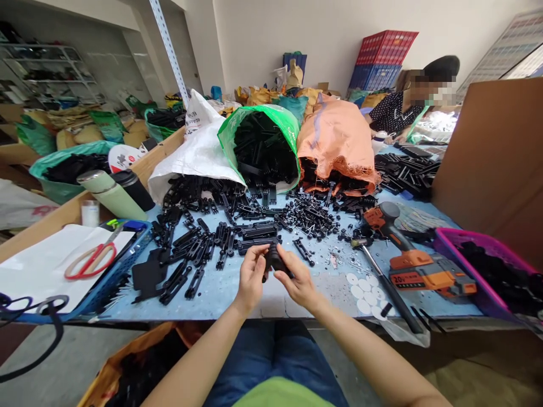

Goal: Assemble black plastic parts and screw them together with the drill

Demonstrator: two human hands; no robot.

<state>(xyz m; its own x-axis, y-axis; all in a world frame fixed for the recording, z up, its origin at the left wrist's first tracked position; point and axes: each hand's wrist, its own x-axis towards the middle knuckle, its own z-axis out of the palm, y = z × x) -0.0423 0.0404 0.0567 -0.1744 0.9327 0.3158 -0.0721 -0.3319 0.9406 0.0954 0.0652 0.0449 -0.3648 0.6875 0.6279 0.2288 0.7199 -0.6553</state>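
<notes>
Both my hands meet over the front of the blue table, closed on one small black plastic part (276,260). My left hand (251,276) pinches its left side, and my right hand (297,278) grips it from the right. The fingers cover much of it, so its exact kind is hidden. Just beyond lie black plastic link arms (258,230), several side by side. Farther back is a pile of small black knobs and screws (311,215). A single black link (304,251) rests to the right of my hands.
Open sacks of black parts, including a green sack (292,130) and an orange sack (335,135), line the back. At right are a hammer (394,294), a cordless drill (424,271) and a pink basket (470,237). Scissors (95,260) lie left. A co-worker (394,116) sits back right.
</notes>
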